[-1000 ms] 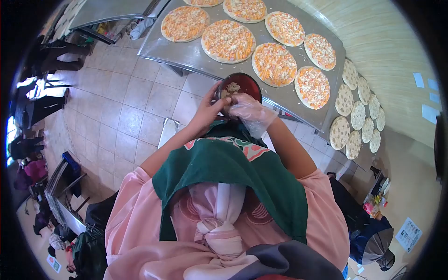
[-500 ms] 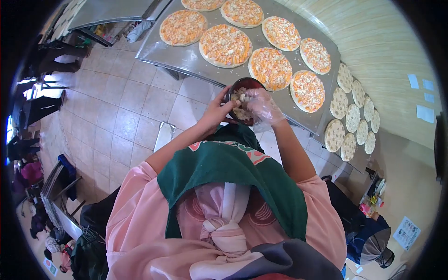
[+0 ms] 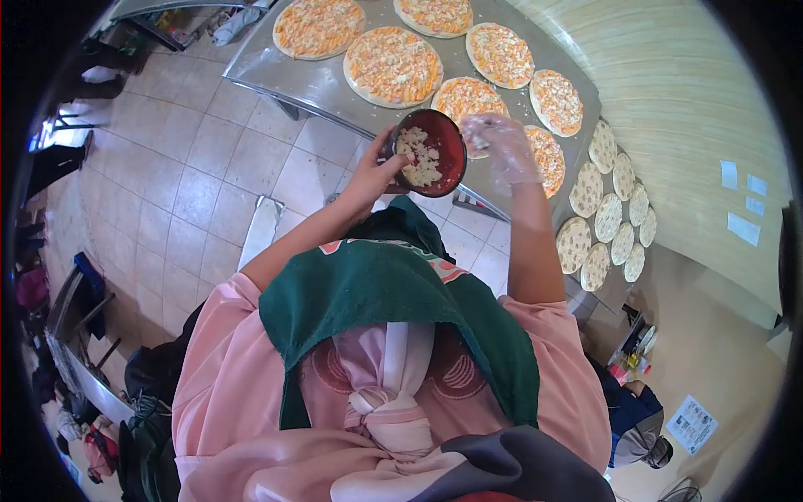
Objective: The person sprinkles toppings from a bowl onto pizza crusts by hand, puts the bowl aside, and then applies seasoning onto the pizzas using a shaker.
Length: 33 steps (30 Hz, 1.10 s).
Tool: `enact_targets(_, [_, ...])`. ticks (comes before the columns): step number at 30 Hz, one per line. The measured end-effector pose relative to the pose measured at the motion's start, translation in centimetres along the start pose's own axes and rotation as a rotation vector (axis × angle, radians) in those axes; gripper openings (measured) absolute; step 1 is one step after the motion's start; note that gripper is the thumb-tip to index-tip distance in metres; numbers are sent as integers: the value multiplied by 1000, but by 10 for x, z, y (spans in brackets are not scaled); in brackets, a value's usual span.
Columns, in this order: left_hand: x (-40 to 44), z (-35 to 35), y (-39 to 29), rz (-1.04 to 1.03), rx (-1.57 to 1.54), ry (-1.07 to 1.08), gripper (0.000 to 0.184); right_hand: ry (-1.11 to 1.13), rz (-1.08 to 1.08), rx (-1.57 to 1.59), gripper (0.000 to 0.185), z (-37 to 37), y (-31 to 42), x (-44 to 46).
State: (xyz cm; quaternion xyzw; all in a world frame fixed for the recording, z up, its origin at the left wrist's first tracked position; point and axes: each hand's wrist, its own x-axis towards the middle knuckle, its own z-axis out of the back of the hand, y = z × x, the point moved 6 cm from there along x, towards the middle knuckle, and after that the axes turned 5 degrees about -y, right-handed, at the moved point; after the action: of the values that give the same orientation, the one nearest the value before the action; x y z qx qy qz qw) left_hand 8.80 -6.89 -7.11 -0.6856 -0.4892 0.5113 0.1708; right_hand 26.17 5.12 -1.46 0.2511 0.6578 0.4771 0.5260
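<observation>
My left hand (image 3: 378, 172) grips the rim of a dark red bowl (image 3: 452, 156), thumb inside. Pale crumbled topping (image 3: 421, 156) lies in the tilted bowl. Just right of the bowl, my right hand (image 3: 499, 144), in a clear plastic glove, is raised over the pizzas with its fingers bent around some whitish crumbs. It partly covers a pizza (image 3: 468, 98) and stands beside another pizza (image 3: 548, 161). More pizzas with orange and white topping, such as a large one (image 3: 393, 67), lie on the metal table (image 3: 322, 94).
Several plain flatbreads (image 3: 608, 218) lie at the right by the wall. A second metal table (image 3: 155, 8) stands at the top left. A co-worker (image 3: 633, 422) is at the lower right, and other people are at the left edge. Tiled floor (image 3: 201, 159) shows on the left.
My right hand has come out of the bowl and moved right, over the pizzas. The bowl, still in my left hand, now shows its inside more fully. The view has shifted slightly.
</observation>
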Motion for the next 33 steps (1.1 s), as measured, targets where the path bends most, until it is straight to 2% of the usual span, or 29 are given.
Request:
enact_targets(2, [0,7,-2,-2,-21,-37,75,-104,78,-5,23,29,2,15])
enact_targets(6, [-3,27,-7,-15,-55,-104,70,-151,88,-123,22,80,-26,59])
enact_targets(8, [-6,40,-8,-21,-70,-139,68,-317,137,-386,23,101,-36,77])
enact_targets(9, [-9,45,-8,-22,-75,-149,68,-307,136,-388,23,104,-40,83])
enact_targets(11, [-17,54,-12,-12,-57,-196,67,-369,129,-610,21,112,-44,94])
enact_targets(15, [-27,72,-13,-5,-45,-288,65,-304,169,-822,20,111,-48,112])
enact_targets(17, [-27,83,-9,-19,-80,-303,66,-302,99,-919,18,105,-45,109])
enact_targets(21, [-30,92,-6,-21,-137,-321,69,-228,168,-859,15,101,-48,123])
enact_targets(23, [-32,95,-6,-36,-153,-328,69,-269,301,-1140,13,93,-28,117])
enact_targets(27, [-34,97,-6,-38,-158,-351,70,-287,291,-1093,13,122,-41,154])
enact_targets(30, [-36,100,-7,-44,-138,-364,70,-248,416,-1085,18,119,-34,160])
enact_targets(32, [-37,101,-6,-48,-142,-358,70,-325,110,-852,18,134,-42,162])
enact_targets(33, [-38,102,-7,-53,-145,-349,70,-326,109,-851,18,141,-47,165])
